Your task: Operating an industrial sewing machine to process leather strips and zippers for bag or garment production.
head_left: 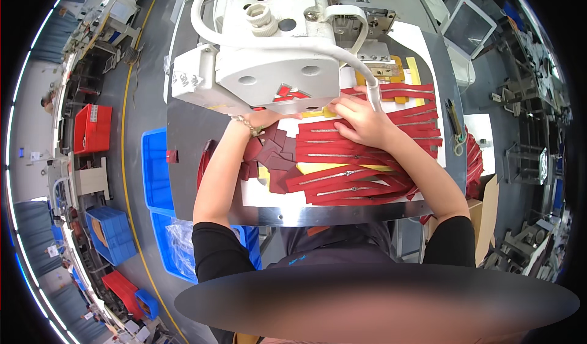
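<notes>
A white sewing machine head [278, 78] stands over the table in front of me. My left hand [266, 119] reaches under its left side, beside a loose pile of dark red fabric pieces [275, 151]. The machine head hides most of those fingers. On the right, my right hand [364, 122] bends its fingers over a red zipper at the machine's right edge; its fingertips are partly hidden. Several more red zippers [367, 154] with metallic teeth lie in rows under and around this hand, some bunched toward the table's near edge.
A white tube [373, 93] hangs down beside my right hand. Small scissors [458, 142] lie at the table's right side. Blue bins [160, 173] stand at the left, and a cardboard box [486, 215] at the right. More red zippers [474, 163] hang past the right edge.
</notes>
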Available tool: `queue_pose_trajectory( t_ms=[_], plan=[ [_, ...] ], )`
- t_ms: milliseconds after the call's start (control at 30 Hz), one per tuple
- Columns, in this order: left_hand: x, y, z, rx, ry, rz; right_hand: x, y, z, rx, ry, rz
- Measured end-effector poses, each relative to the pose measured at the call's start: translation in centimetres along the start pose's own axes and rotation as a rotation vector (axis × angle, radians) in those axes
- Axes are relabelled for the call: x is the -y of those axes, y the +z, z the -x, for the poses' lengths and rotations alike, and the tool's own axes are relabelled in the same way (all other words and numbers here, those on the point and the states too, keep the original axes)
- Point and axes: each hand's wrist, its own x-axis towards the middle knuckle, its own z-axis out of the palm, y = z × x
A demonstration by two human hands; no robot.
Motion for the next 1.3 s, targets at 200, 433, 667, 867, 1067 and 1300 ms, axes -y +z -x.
queue_pose_trajectory(
  t_ms=[200,433,667,867,1067,1300],
  plan=[
    [1.5,1.0,0.1,0.163,-0.1,0.251,-0.6,0.7,0.5,0.019,0.003,-0.006],
    [1.2,2.0,1.7,0.134,-0.199,-0.036,-0.5,0.6,0.2,0.0,0.03,-0.009],
    [-3.5,1.2,4.5,-0.168,0.071,-0.431,0.0,0.2,0.8,0.02,0.054,-0.024],
    [-5.6,2.4,5.7,-0.126,0.001,-0.472,1.1,0.4,1.9,0.028,0.061,-0.016],
    [-5.6,2.8,5.7,-0.24,0.017,-0.464,1.3,0.6,1.6,0.01,0.039,0.007],
    [-5.3,3.3,5.4,-0.372,0.045,-0.434,1.7,0.6,1.5,0.001,0.054,0.038]
  ],
)
